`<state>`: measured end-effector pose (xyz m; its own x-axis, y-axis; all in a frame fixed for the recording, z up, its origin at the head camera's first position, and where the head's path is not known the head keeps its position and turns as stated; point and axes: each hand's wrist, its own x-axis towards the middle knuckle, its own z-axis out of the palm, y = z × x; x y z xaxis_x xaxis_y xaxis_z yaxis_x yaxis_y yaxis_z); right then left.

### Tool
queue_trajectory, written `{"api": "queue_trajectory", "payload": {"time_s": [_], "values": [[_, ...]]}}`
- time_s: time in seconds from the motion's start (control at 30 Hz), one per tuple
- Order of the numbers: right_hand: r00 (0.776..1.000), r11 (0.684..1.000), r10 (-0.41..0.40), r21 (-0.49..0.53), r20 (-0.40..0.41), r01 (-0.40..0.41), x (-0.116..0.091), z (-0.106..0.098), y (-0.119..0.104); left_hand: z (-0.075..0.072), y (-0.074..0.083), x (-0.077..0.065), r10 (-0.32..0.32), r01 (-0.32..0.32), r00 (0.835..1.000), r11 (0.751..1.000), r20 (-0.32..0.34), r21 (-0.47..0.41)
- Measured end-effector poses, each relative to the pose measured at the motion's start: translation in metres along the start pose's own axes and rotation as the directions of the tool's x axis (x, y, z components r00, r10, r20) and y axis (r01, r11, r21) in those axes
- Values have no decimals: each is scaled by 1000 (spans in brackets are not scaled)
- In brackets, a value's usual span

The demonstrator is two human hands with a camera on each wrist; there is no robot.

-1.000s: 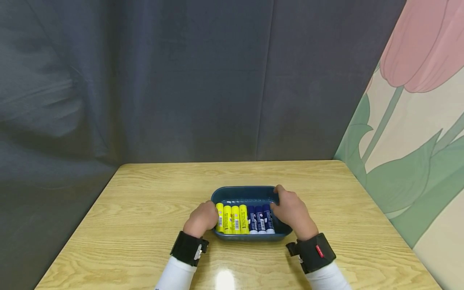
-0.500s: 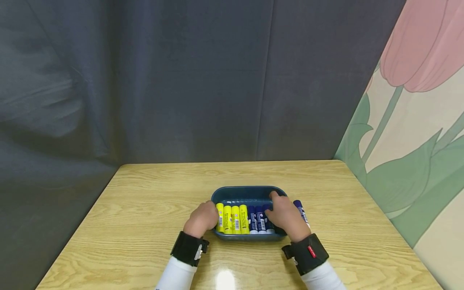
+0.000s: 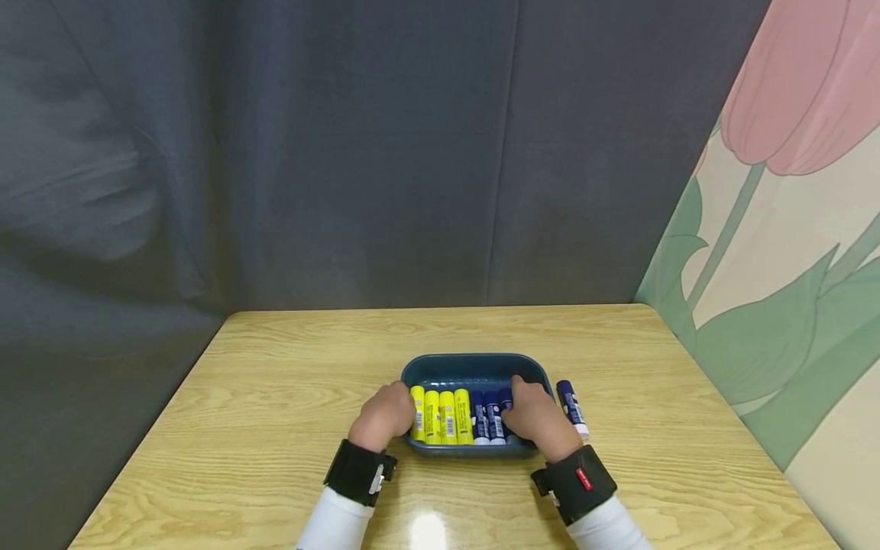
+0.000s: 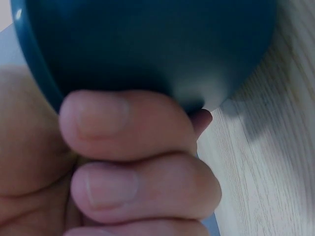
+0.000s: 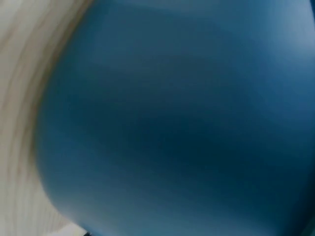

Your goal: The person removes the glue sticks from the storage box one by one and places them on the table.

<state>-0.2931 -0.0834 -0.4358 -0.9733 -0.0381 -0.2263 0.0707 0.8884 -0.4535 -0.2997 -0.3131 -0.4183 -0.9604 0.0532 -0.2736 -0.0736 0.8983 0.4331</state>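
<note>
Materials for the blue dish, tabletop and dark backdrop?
Blue dish: glazed ceramic or glossy plastic, can't tell which; smooth surface, shiny rim.
Tabletop: wood or wood-look laminate, semi-gloss; visible grain, bright reflection.
Dark backdrop: probably fabric, mostly matte; soft folds and creases.

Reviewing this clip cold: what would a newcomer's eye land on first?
Probably the four bright yellow tubes, lined up beside dark blue tubes in a blue dish at mid-table, with the left hand gripping its left end and the right hand over its right part. Next, likely the big pink tulip on the wall at upper right, then the lone blue tube just right of the dish.
</note>
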Motion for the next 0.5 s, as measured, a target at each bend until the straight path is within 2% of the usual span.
{"api": "queue_trajectory", "payload": {"time_s": [0.2, 0.5], "values": [[1000, 1000, -10, 15, 13, 9, 1, 2, -1, 0, 0, 0, -2, 2, 1000, 1000, 3, 6], [999, 999, -48, 1, -15, 48, 2, 7, 1, 0, -1, 0, -2, 2, 1000, 1000, 4, 10]]}}
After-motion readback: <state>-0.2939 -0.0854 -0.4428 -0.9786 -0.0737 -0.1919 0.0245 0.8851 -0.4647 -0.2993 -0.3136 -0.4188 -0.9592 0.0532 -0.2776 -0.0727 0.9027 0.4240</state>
